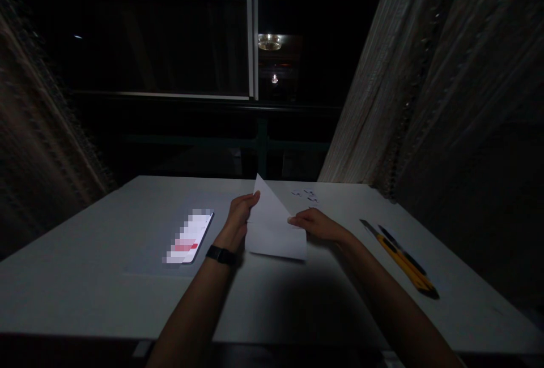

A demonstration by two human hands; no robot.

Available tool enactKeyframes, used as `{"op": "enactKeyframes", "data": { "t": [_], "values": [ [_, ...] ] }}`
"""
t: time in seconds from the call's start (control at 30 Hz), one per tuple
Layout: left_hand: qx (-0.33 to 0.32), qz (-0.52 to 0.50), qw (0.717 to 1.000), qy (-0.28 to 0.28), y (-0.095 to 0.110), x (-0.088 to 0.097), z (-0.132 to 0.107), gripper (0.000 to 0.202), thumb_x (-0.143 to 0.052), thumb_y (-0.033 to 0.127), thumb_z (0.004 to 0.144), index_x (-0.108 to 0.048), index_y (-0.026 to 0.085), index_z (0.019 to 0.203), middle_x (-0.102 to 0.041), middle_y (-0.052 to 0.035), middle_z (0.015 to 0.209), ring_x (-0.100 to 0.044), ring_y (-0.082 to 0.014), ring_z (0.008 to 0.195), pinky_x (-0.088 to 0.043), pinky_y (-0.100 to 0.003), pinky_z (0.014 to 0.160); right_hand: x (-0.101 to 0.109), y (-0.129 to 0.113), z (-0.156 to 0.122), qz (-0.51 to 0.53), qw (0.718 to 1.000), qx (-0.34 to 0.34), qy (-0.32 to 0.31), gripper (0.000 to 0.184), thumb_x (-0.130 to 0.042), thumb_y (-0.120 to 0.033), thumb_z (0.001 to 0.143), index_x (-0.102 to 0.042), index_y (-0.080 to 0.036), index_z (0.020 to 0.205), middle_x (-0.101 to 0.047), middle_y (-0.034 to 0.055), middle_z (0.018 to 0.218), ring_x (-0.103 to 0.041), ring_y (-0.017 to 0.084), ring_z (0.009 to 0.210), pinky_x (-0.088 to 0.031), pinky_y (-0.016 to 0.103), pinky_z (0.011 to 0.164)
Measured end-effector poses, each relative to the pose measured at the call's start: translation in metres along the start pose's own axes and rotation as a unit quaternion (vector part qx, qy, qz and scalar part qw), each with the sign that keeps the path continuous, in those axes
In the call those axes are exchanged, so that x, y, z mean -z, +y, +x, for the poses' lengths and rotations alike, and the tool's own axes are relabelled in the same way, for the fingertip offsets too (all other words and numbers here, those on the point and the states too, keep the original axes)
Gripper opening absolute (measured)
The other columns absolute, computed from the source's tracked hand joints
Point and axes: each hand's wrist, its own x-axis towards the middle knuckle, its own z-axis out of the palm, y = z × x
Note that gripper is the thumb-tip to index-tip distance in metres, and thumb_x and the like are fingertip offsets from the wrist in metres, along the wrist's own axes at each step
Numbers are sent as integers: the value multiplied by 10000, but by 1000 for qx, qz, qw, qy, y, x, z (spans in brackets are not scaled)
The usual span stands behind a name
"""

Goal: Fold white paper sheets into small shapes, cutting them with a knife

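Note:
A folded sheet of white paper (pixel 274 238) is held just above the table, its upper part narrowing to a point and its lower part a flat rectangle. My left hand (pixel 238 215), with a dark band on the wrist, pinches the paper's upper left edge under the thumb. On the right edge, my right hand (pixel 312 222) grips the paper between thumb and fingers. The fingers behind the sheet are partly hidden.
On the white table (pixel 85 277), a lit phone (pixel 193 238) lies to the left. A yellow utility knife (pixel 403 263) and a dark pen (pixel 399 248) lie to the right. Small dark-marked pieces (pixel 310 193) sit near the back. Curtains (pixel 369 73) hang beside the dark window.

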Motion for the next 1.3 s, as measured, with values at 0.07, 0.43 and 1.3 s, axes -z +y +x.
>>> {"op": "enactKeyframes", "data": {
  "t": [0.07, 0.43, 1.3],
  "values": [
    [-1, 4, 1000, 0, 1, 0, 0, 371, -791, 341, 494, -653, 83, 722, -664, -73, 624, -586, -162, 512, -440, -256, 488, 0, -1, 0, 14, 1000, -5, -1, 421, -517, -528, 749, -506, -159, 546, -451, -37, 505, -403, 93, 490, -276, 223, 477],
    [-9, -18, 1000, -17, 4, 3, -1, 367, -779, 354, 519, -651, 85, 734, -657, -63, 625, -591, -159, 522, -444, -258, 503, 8, -7, -2, -63, 997, -2, 40, 447, -523, -531, 745, -487, -161, 496, -381, -53, 459, -350, 77, 457, -249, 221, 452],
    [-216, 584, 731, -279, 24, -23, -11, 216, -698, 343, 633, -723, 229, 816, -708, -39, 838, -619, -197, 831, -432, -267, 748, -8, 2, 5, 25, 998, -47, -14, 388, -690, -441, 584, -484, -144, 442, -324, -73, 416, -271, 53, 430, -183, 222, 429]
  ]
}}
